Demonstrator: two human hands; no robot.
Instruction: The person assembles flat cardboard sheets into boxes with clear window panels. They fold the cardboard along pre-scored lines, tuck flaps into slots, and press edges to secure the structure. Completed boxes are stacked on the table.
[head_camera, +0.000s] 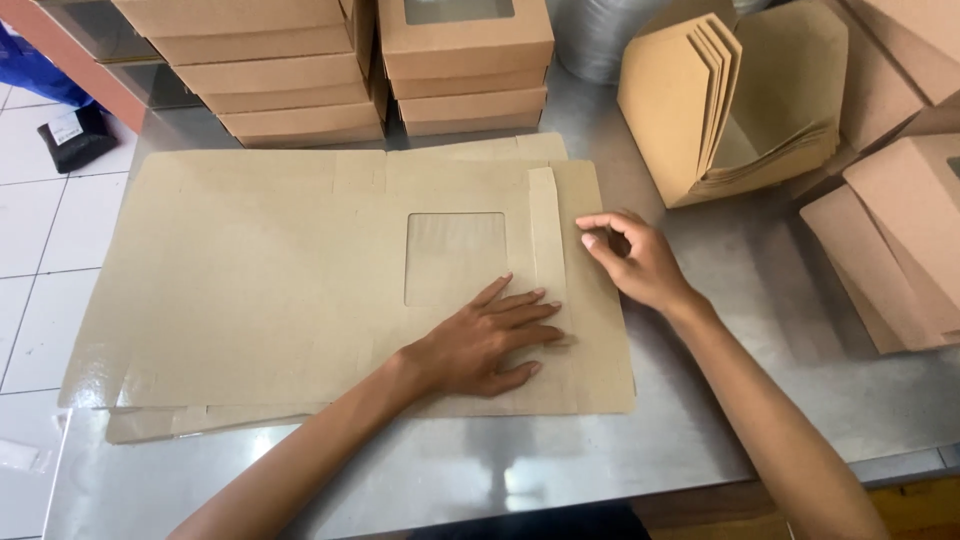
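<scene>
While the left hand (485, 345) lies flat on the cardboard sheet (300, 290), its fingers (525, 318) spread and pressed down, the sheet sits unfolded on the steel desk (720, 400) with its square window (455, 258) just beyond those fingertips. The right hand (635, 262) rests at the sheet's right side, its fingers (600, 225) curled and nipping at the edge of a narrow flap (546, 235) that runs upright past the window; whether thumb and forefinger truly grip it, I cannot tell.

The likeliest fault, in my judgement, is a crooked fold: the left fingers press below the flap rather than along its crease, so a pull from the right fingers could bend the board off its scored line or crumple the thin strip. The window film, lying just left of the flap and close ahead of the left fingertips, could dent or pop loose if the palm slides forward. More flat sheets lie under the top one, their edges showing toward the wrist side, so the top sheet may skid on them and drag one out of line. Beyond the right fingers stands a folded bundle of blanks (730, 100), and beyond the left fingers the finished box stacks (330, 70); a wide sweep of the sheet could knock either.
</scene>
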